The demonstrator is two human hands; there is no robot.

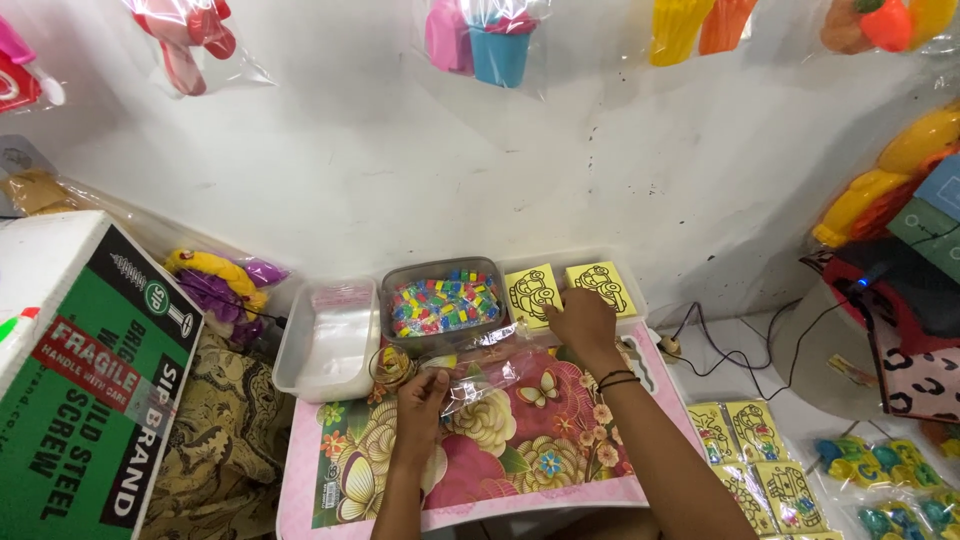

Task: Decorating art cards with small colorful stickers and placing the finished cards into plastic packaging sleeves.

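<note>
left hand [420, 398]: clenched on a clear plastic bag [480, 375], pinning it to the flowered table top [500, 460].
right hand [583, 318]: reached forward, fingers resting on the yellow picture cards [600, 283]; whether it grips one, i cannot tell.
cards: just beyond the right hand, standing in a clear tray.
beads: a tub of coloured beads [444, 300] ahead of the left hand.
step: seems to be picking a card for bagging.
next move: judged to call for lifting one card free and opening the bag's mouth.

Bare forearms, sleeveless, thin dark bands [617, 379] on right wrist
</note>
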